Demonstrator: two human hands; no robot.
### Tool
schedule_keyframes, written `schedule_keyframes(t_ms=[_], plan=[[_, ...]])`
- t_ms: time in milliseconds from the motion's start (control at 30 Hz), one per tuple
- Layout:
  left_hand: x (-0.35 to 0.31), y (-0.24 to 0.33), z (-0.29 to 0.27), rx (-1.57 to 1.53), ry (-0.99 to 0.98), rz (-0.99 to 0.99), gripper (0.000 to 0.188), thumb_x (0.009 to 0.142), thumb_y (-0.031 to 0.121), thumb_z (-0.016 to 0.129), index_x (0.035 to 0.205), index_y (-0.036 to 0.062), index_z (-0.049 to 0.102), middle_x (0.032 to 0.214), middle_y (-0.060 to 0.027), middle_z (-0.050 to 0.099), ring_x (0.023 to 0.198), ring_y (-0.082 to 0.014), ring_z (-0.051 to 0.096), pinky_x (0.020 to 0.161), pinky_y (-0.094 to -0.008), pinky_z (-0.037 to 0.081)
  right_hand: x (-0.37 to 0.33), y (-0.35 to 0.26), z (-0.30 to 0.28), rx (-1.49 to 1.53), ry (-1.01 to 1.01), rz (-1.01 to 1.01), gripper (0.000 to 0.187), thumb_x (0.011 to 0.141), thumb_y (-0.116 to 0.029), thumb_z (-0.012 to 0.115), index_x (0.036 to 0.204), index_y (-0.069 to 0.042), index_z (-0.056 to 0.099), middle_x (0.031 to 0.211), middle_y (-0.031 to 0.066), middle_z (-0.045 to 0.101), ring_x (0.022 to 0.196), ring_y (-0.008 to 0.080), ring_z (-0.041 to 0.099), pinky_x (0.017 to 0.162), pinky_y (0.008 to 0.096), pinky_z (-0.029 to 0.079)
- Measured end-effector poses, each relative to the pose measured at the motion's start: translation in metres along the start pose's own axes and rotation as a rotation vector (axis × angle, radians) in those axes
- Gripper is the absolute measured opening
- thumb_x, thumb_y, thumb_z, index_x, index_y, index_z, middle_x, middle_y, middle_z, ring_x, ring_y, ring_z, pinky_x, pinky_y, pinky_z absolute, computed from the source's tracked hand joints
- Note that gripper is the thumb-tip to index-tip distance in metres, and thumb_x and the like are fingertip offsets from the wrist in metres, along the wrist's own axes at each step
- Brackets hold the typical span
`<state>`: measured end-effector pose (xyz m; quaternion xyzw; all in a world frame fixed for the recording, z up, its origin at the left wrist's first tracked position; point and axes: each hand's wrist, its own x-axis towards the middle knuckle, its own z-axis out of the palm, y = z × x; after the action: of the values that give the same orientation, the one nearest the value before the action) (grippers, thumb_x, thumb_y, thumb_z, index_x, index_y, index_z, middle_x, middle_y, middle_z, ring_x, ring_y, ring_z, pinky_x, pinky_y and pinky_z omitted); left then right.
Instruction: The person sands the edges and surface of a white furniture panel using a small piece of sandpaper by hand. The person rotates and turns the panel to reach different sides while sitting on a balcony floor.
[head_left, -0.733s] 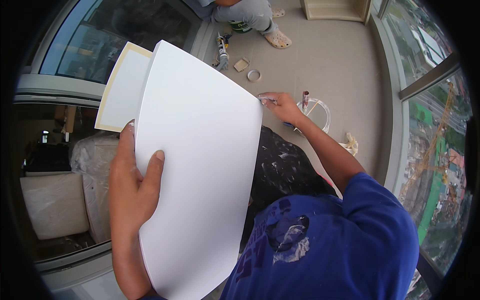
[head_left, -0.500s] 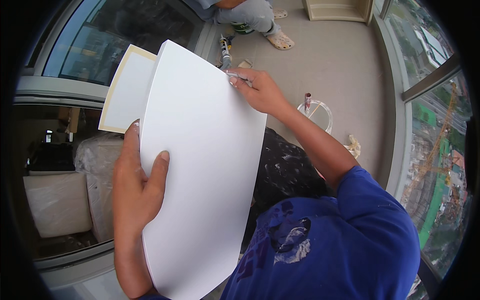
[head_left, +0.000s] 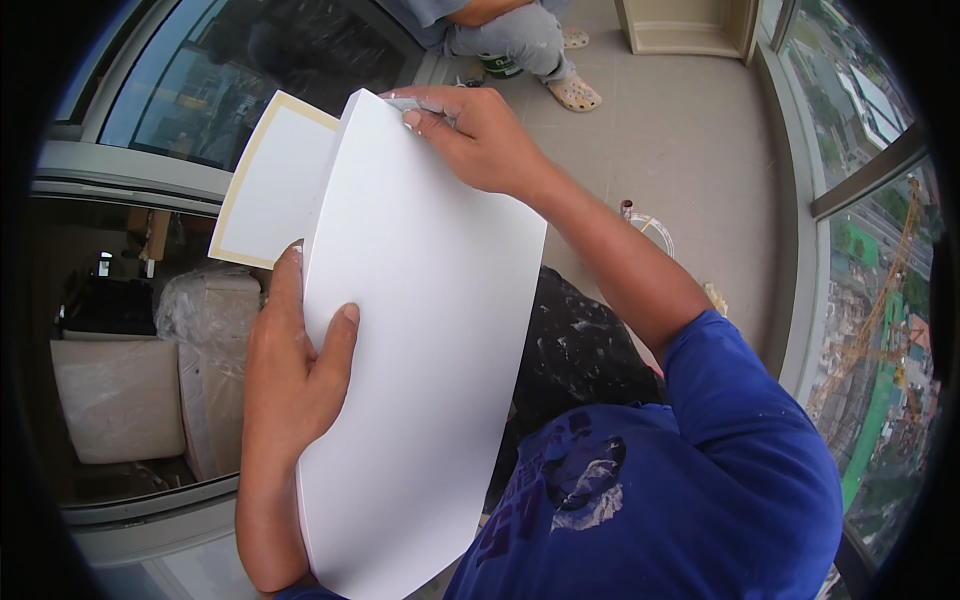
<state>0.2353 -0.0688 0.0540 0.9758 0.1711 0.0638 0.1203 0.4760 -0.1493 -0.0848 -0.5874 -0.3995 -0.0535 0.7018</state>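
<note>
A large white panel (head_left: 410,320) leans across my lap, its long edges bowed by the lens. My left hand (head_left: 300,370) grips its left edge, thumb flat on the white face and fingers behind. At the top edge, near the upper left corner, my right hand (head_left: 475,145) pinches a small flat light-grey piece (head_left: 404,103); its kind is mostly hidden by the fingers. Whitish smears mark those fingertips. Behind the panel, to the left, a second white board (head_left: 275,180) with a pale yellow border sticks out.
Ahead sits another person (head_left: 515,35) in grey trousers and clogs, beside a dark green bucket (head_left: 500,66). A beige tray-like unit (head_left: 690,28) stands at the far right. A clear round lid or tub (head_left: 655,235) lies on the tiled floor. Windows flank both sides; plastic-wrapped furniture (head_left: 118,400) shows at left.
My right hand has slid left along the panel's top edge toward its upper left corner. The view has shifted slightly; my left hand keeps the same grip. The caulking gun is now hidden.
</note>
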Motion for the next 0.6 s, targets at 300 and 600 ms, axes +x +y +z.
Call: schedule_keyframes(t_ms=[300,600], plan=[[0.002,0.007,-0.002,-0.014,-0.006,-0.003,0.06,0.098,0.007,0.063,0.15,-0.0146,0.042,0.114,-0.0346,0.069,0.102,-0.0384,0.074,0.084,-0.0442,0.058,0.011,-0.01,-0.001,-0.003,0.035,-0.024,0.031,0.102,-0.016,0.061,0.128,-0.005,0.075,0.097,0.0207,0.078,0.08,0.0315,0.075,0.078,0.0392,0.057],[0.001,0.006,-0.003,-0.001,-0.037,-0.024,0.062,0.099,0.007,0.063,0.154,-0.0115,0.04,0.127,-0.0332,0.065,0.111,-0.0349,0.07,0.087,-0.0404,0.057,-0.003,-0.004,-0.007,-0.052,-0.005,0.04,0.032,0.103,-0.017,0.061,0.131,-0.008,0.073,0.091,0.0204,0.077,0.076,0.0303,0.073,0.075,0.0385,0.057]])
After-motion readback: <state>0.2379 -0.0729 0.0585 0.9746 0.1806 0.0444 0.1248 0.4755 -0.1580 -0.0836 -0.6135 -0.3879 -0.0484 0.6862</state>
